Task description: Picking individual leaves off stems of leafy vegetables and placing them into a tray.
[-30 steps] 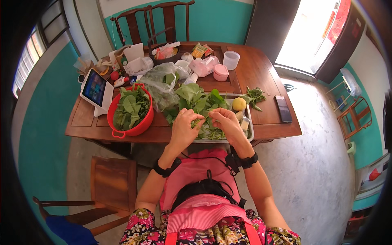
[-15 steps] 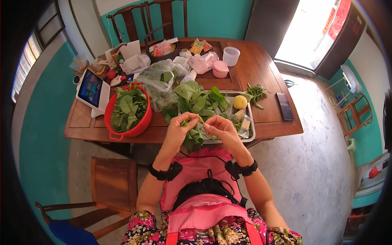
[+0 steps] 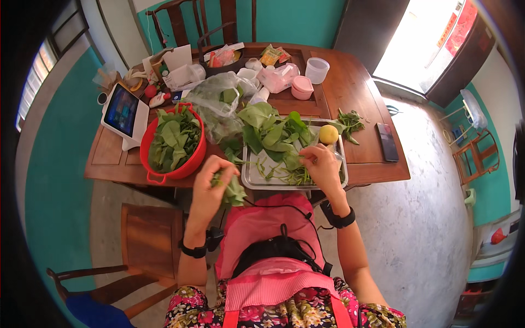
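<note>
My left hand is closed around a small bunch of green leaves, held just off the table's front edge, below the red colander. The colander holds a heap of similar leaves. Over the right part of a metal tray hovers my right hand, its thumb and fingers pinched together; what is between them, if anything, is too small to name. On the tray lie a pile of leafy greens, loose thin stems and a yellow round fruit.
A tablet-like screen stands left of the colander. Behind are a clear plastic bag, a pink lidded cup and a translucent tub. A phone and leafy sprigs lie right. A wooden chair is at lower left.
My hands, close together over the tray's front, have moved apart: the left went left and down with the leaves, the right went right over the stems.
</note>
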The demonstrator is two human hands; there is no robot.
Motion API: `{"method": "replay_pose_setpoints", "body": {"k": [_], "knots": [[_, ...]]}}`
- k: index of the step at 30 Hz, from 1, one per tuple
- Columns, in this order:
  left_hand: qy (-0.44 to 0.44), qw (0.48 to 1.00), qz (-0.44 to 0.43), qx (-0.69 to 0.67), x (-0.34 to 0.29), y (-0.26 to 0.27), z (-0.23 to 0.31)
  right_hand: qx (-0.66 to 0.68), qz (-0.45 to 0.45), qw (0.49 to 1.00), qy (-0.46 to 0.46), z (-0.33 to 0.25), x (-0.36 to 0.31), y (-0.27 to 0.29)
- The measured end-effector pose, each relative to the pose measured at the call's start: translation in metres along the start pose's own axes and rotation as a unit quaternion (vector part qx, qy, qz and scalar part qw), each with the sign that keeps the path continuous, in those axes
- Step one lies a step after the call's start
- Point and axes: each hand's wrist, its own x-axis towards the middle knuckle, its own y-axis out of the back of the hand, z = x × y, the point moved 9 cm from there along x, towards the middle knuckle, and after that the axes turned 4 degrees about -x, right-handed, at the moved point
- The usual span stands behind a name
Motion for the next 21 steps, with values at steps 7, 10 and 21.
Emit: {"method": "replay_pose_setpoints", "body": {"k": [7,10,21], "knots": [[-0.067,0.991,0.112,-0.023,-0.006,0.053,0.007,-0.093,-0.057,0.964,0.244,-0.081,-0.017,-0.067],[-0.020,0.993,0.088,-0.082,-0.008,0.050,0.001,-0.143,-0.090,0.943,0.285,-0.093,-0.022,-0.107],[-0.059,0.984,0.070,0.150,0.002,0.010,-0.007,-0.011,-0.045,0.981,0.190,-0.085,0.005,-0.062]]}}
